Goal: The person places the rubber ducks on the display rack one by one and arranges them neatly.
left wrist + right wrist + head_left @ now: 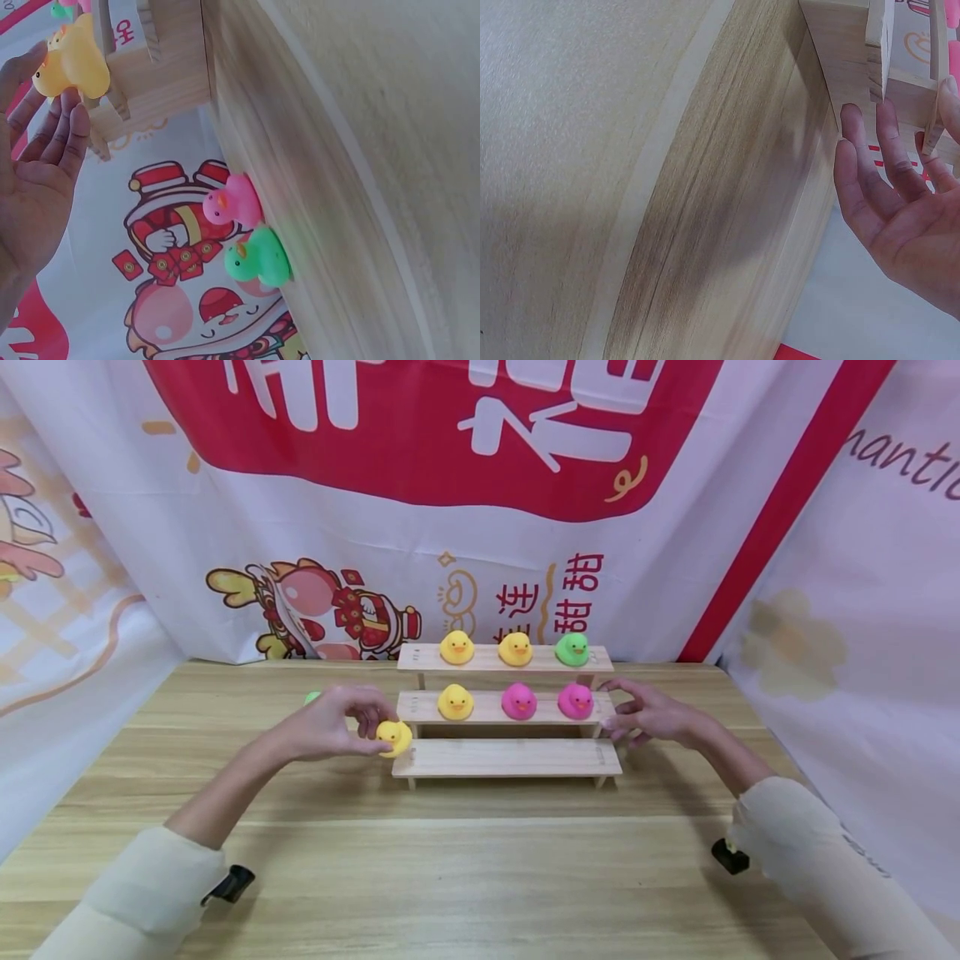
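Observation:
Between the thumb and fingertips of my left hand (pixel 330 727) is a yellow rubber duck (pixel 395 739), held at the left end of a three-tier wooden rack (pixel 506 760), just above its lowest tier. My right hand (pixel 658 716) grips the right end of the middle tier, thumb at the front and index finger behind; its other fingers hang apart in the right wrist view. On the top tier sit two yellow ducks and a green duck (pixel 572 650). A yellow duck (pixel 455 703) and two pink ducks (pixel 519 702) stand on the middle tier. The lowest tier is bare.
Behind my left hand, a pink duck (pixel 236 202) and a green duck (pixel 259 257) stand on the wooden table (pixel 480 877) against the printed cloth. That cloth (pixel 360 518) hangs directly behind the rack and along both sides.

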Available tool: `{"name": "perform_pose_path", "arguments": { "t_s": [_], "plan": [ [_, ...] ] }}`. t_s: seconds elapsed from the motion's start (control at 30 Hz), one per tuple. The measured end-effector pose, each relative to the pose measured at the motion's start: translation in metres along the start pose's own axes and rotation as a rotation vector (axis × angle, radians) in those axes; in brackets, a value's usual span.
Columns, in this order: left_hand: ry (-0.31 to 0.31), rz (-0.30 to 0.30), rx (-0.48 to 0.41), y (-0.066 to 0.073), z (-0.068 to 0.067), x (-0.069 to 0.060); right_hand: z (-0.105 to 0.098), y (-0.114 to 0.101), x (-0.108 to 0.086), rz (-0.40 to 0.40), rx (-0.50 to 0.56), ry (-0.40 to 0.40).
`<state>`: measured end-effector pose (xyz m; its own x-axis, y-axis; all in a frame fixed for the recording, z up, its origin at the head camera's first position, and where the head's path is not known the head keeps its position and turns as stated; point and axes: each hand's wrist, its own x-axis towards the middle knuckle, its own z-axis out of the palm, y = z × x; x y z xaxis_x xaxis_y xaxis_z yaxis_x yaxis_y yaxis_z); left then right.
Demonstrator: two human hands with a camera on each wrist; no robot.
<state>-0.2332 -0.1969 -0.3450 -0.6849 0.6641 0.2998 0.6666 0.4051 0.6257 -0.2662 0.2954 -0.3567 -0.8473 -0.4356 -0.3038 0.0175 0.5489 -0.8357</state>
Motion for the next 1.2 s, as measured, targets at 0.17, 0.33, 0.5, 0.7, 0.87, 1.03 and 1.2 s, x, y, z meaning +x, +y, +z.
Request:
{"name": "perform_pose_path", "arguments": {
  "t_s": [0.17, 0.33, 0.5, 0.7, 0.87, 1.03, 1.2],
  "plan": [
    [-0.012, 0.009, 0.013, 0.000, 0.006, 0.004, 0.000, 0.000, 0.000, 0.008, -0.001, -0.002],
    [-0.021, 0.029, 0.016, 0.002, 0.012, 0.008, 0.000, 0.000, 0.000, 0.016, 0.004, 0.001],
    [-0.043, 0.021, -0.015, 0.007, 0.017, 0.012, 0.000, 0.001, -0.001, -0.003, 0.007, -0.001],
    [-0.058, 0.014, -0.017, 0.013, 0.024, 0.020, 0.002, -0.001, -0.002, -0.022, 0.022, -0.003],
    [-0.075, 0.045, -0.018, 0.018, 0.028, 0.027, 0.001, 0.000, -0.001, -0.026, 0.028, 0.008],
    [-0.097, 0.053, -0.019, 0.021, 0.033, 0.033, 0.000, 0.001, -0.001, -0.040, 0.017, 0.023],
    [-0.138, 0.052, -0.029, 0.027, 0.037, 0.039, -0.001, 0.001, -0.002, -0.061, -0.008, 0.027]
  ]
}}
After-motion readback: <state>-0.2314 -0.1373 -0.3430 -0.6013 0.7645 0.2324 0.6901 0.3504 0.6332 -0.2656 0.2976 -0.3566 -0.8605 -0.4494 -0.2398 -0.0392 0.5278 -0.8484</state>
